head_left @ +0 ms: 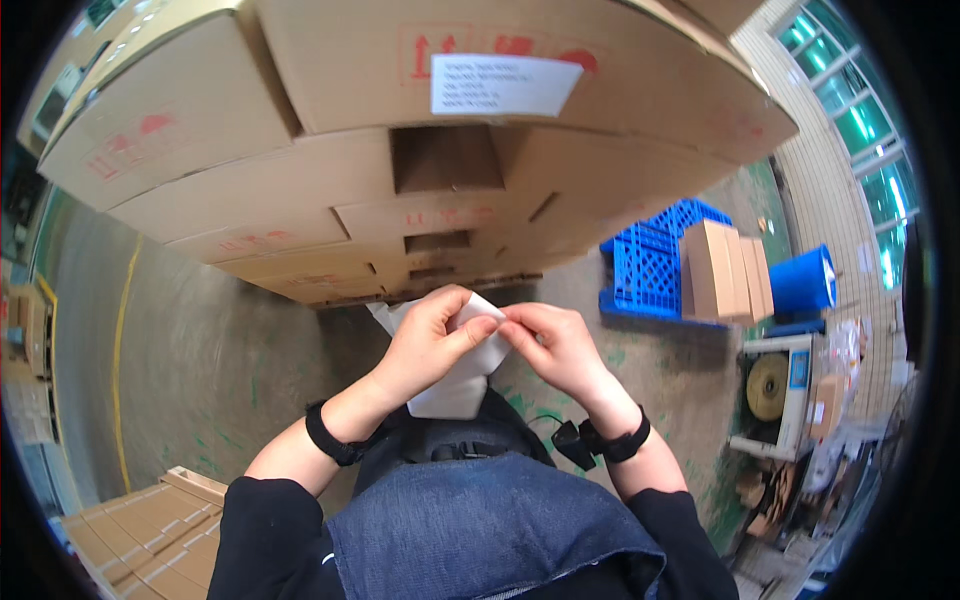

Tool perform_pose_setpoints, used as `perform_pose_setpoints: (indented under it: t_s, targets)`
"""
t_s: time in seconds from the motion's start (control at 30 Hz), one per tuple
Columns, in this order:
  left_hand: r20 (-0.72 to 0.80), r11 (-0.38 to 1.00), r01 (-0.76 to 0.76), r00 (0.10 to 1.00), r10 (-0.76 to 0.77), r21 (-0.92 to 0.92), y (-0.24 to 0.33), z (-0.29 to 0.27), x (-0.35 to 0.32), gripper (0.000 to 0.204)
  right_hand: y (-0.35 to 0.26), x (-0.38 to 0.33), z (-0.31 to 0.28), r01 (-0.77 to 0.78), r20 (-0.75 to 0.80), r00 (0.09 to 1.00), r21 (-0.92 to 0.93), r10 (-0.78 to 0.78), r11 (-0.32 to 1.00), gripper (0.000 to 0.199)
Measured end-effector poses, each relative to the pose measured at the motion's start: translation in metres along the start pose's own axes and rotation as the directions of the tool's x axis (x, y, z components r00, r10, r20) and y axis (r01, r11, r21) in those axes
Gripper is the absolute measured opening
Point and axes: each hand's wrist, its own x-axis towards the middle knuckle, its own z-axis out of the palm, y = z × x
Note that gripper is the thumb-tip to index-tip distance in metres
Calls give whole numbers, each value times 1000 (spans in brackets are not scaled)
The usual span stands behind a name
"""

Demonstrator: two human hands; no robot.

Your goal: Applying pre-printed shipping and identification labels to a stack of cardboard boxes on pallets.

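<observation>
In front of my waist, a white paper sheet (447, 398) hangs down, part of it folded or curling back. My left hand (425, 338) is closed on its upper part, the thumb pressed against the paper. With thumb and fingertips, my right hand (555, 343) pinches the sheet's right upper edge, close to the left thumb. Whether a smaller piece is between the right fingertips, I cannot make out. Just beyond my hands rises a tall stack of cardboard boxes (330, 175) with red printed marks. A white label (505, 86) is stuck on an upper box.
To the right lies a blue plastic pallet (640, 265) with upright cardboard boxes (715, 270) and a blue drum (803, 280) beside it. Nearer stands a white-framed machine with a round reel (767, 387). Flat cartons (150, 540) lie at lower left. A yellow line (122, 360) crosses the floor.
</observation>
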Motion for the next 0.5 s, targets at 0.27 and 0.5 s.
perform_pose_setpoints:
  t_s: [0.27, 0.5]
  targets:
    - [52, 993, -109, 993, 107, 41, 0, 25, 8, 21, 27, -19, 2, -66, -150, 984, 223, 102, 973, 21]
    - [36, 985, 52, 998, -59, 162, -11, 19, 8, 40, 114, -22, -57, -273, -65, 864, 773, 500, 572, 21]
